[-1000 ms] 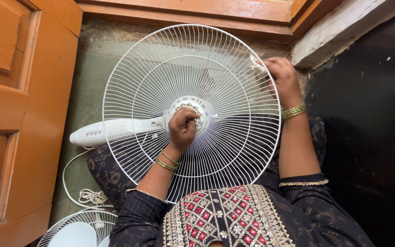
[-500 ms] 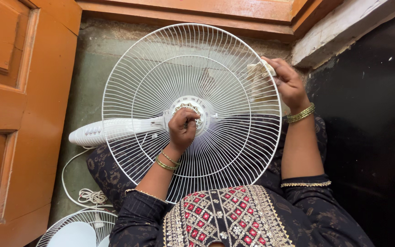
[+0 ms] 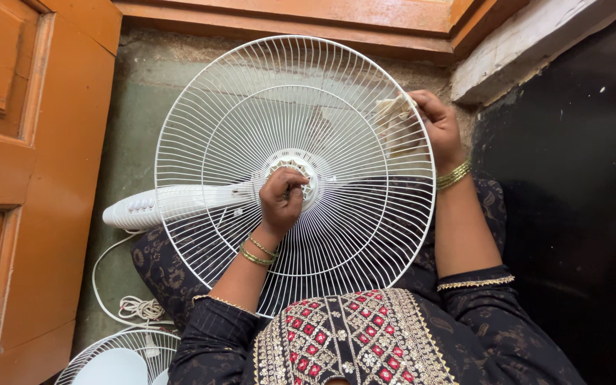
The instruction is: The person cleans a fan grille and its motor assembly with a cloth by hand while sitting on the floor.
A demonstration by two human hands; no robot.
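- A white wire fan guard lay across the seated person's lap, above a green floor.
- The left hand was clenched on the ribbed hub nut at the guard's centre, steadying it.
- The right hand pinched a pale cloth against the wires, far out from that central grip, near the rim.
- Judged from this: wiping along the wires, not across them, with the hub held firm, would keep the guard from wobbling.
- Beyond the hub, the fan's white body pointed toward a wooden door.

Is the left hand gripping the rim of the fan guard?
No, the left hand grips the centre hub of the fan guard, not its rim.
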